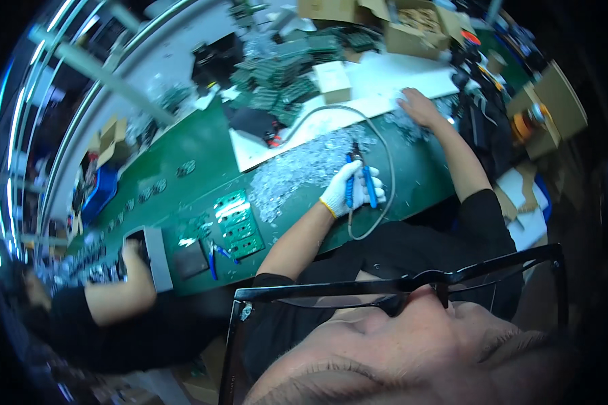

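While the left hand (355, 187), in a white knitted glove with a yellow cuff, holds a pair of blue-handled metal pliers (369, 186), the bare right hand (419, 108) reaches farther across the green tabletop (206, 158). The gloved fingers are curled about the tool, the thumb side lying along one handle; the two handles stand spread. The long axis of the pliers runs away from the person, handles near the body, dark tips toward the white sheet (368, 84).

The broad heap of small clear plastic pieces (297, 165) lies just left of and beyond those tips, so the gloved hand is much the nearer to it. A smaller cluster of similar clear pieces (402, 125) lies beside the right hand, which is up and to the right of the tips, well apart from them. The right fingers are loosely bent; whether they pinch anything cannot be told. A grey flexible cable (390, 158) arcs between the two hands and curves down past the gloved one.
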Demonstrator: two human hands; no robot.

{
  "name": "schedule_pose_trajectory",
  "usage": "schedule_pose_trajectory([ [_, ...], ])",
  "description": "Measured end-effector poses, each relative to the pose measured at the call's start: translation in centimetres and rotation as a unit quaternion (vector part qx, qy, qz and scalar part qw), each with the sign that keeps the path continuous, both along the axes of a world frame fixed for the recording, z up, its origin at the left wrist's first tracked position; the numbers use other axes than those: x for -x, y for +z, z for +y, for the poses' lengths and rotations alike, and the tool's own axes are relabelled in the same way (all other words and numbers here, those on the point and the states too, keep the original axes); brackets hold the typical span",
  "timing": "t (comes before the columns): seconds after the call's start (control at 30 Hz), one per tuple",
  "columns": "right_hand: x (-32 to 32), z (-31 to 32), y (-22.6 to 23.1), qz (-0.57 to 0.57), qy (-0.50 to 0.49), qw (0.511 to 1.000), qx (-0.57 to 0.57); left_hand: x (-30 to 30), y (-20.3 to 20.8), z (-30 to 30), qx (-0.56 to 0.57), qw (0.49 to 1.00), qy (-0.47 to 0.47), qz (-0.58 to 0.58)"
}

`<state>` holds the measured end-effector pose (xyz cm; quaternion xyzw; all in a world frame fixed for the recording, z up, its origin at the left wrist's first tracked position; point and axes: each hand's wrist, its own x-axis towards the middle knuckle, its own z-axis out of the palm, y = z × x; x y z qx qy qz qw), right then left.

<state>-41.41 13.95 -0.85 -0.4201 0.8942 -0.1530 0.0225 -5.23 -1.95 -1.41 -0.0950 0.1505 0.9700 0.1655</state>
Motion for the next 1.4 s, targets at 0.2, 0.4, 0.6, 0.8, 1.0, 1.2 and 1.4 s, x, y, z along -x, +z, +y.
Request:
schedule_pose_trajectory([
  [0.2,-7.3,2.2,3.3,0.023,-0.016,0.997,0.075,-0.5,1.0,-0.1,0.013,1.000,0.008,0.012],
  [0.4,-3.7,5.3,2.5,0.064,-0.165,0.982,0.061,0.0,0.9,0.3,0.030,0.999,-0.014,0.010],
  [0.6,-1.3,4.5,2.3,0.006,-0.274,0.962,0.009,-0.4,0.7,0.4,0.035,0.999,-0.002,0.011],
  [0.8,-1.7,5.2,0.5,0.033,-0.250,0.967,0.034,-0.1,0.9,0.4,0.036,0.999,-0.005,0.013],
  [1.0,-5.6,4.1,-0.3,0.003,-0.164,0.972,0.171,-0.1,0.7,0.1,0.050,0.999,0.006,-0.002],
  [1.2,-2.8,6.2,2.4,0.199,-0.183,0.956,0.114,0.0,0.3,0.2,0.029,1.000,-0.007,0.009],
  [1.4,2.9,10.1,3.7,0.192,-0.351,0.915,-0.055,-0.2,0.8,0.4,0.034,0.999,-0.002,0.009],
])
